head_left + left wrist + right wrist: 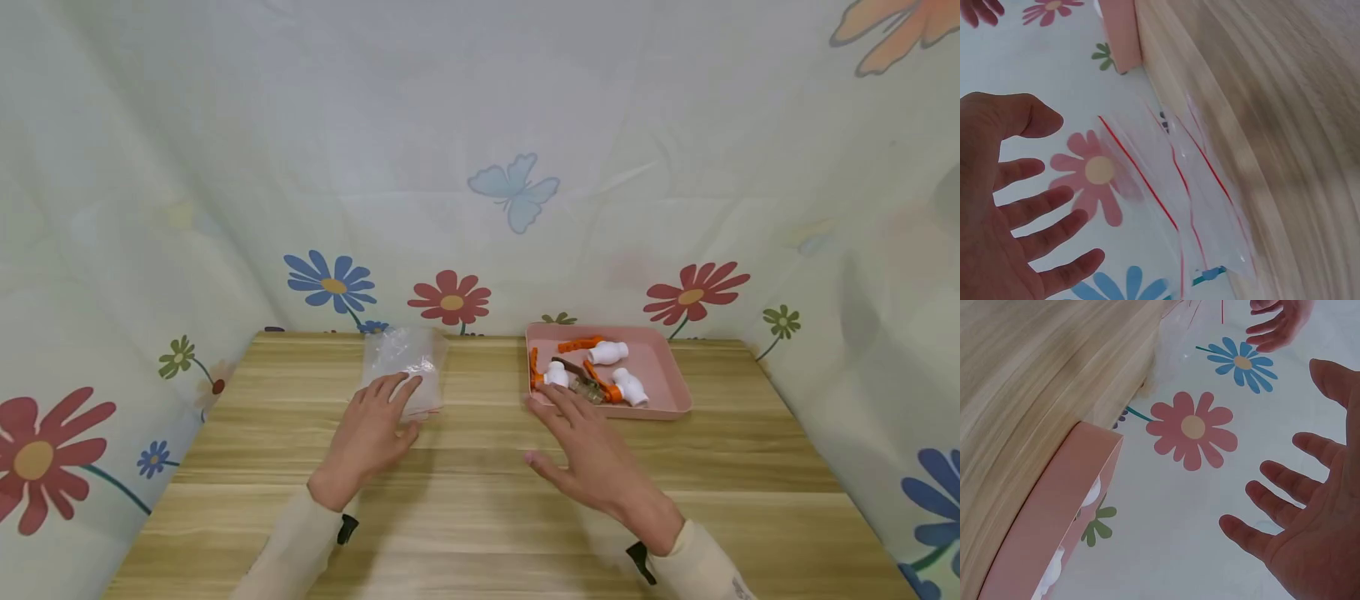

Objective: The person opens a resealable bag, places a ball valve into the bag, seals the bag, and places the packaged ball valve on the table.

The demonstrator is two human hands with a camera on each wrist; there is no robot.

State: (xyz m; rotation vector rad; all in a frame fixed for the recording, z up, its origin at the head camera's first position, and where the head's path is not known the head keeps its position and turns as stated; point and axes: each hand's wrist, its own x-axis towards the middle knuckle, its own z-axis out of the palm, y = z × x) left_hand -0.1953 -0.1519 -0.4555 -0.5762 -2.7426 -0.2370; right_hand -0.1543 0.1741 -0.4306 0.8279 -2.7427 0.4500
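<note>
My left hand (375,433), fingers spread and holding nothing, hovers at the near edge of a small pile of clear zip-lock bags (405,358). Red seal lines run along the bags (1188,187) in the left wrist view. Over the table just in front of a pink tray (667,383) is my right hand (592,458), its fingers extended and nothing in its grasp. Inside the tray lie several white ball valves (630,387) with orange handles, and a brass-coloured valve (587,388) with a dark handle. The right fingertips partly cover the tray's near left corner.
Both things stand on a wood-grain table (480,517), the bags at back left and the tray at back right. A white curtain (480,108) printed with flowers and a butterfly hangs behind the table and along both sides.
</note>
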